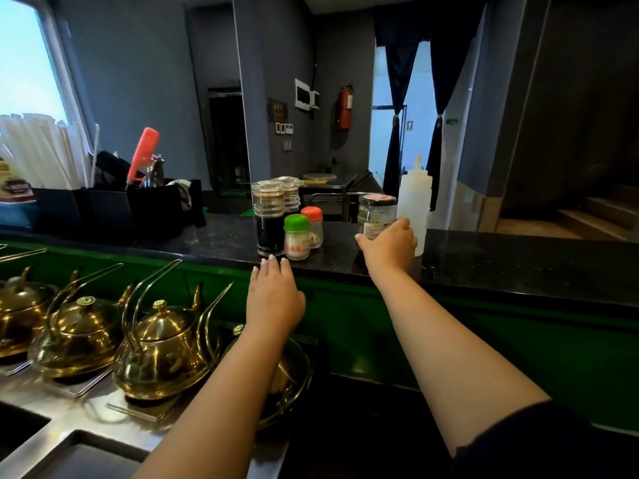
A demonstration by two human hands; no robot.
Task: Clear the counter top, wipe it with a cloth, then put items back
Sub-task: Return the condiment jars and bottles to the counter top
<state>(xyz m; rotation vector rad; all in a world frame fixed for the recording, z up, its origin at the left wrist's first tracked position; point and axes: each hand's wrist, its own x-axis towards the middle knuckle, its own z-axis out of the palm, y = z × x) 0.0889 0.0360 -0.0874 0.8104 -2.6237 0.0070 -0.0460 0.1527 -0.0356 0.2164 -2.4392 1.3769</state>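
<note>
Counter top (484, 257) — right hand (390, 245) grips jar (375, 214), left hand (275, 295) flat

At frame center, a dark sauce bottle (269, 219) and two capped shakers (296, 237) crowd the bench (501, 261). Just right stand a glass jar (375, 214) and squeeze bottle (414, 205). Bare bench runs along the right. Brass teapots (162, 350) fill the lower left.
</note>
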